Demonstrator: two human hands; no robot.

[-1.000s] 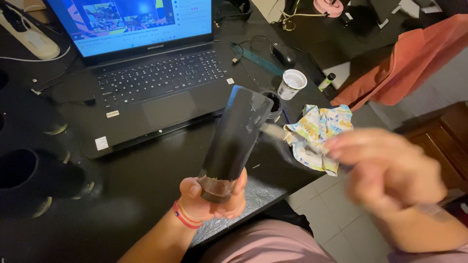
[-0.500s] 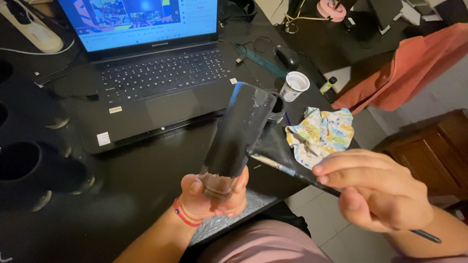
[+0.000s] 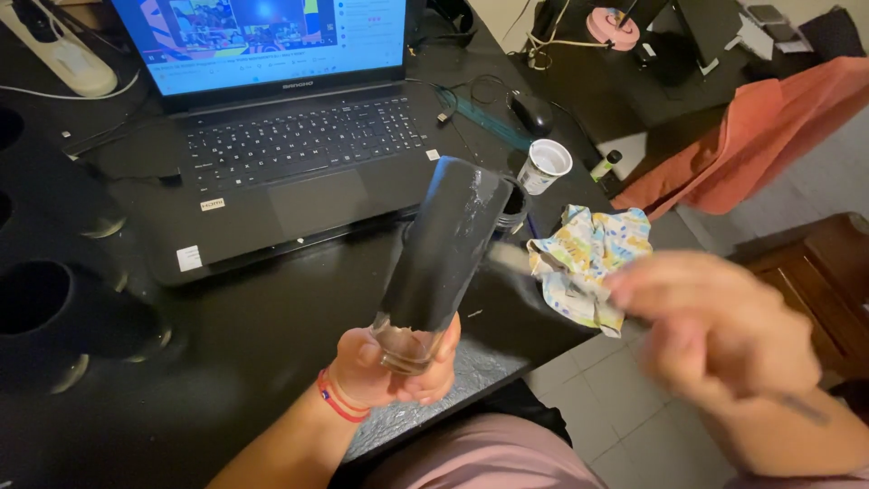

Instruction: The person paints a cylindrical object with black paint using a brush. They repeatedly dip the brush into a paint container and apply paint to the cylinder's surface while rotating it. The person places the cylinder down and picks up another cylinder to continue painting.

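Left hand [image 3: 389, 367] curled in a closed grip, right hand [image 3: 724, 330] blurred, fingers closed

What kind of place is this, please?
Probably a home desk used for craft work. An open laptop sits on the black table. The left hand holds a black-painted glass, the blurred right hand a paintbrush, with a stained rag nearby.

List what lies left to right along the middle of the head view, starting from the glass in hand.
Black-painted glass held by the left hand → paintbrush → crumpled patterned cloth → blurred right hand → wooden furniture.
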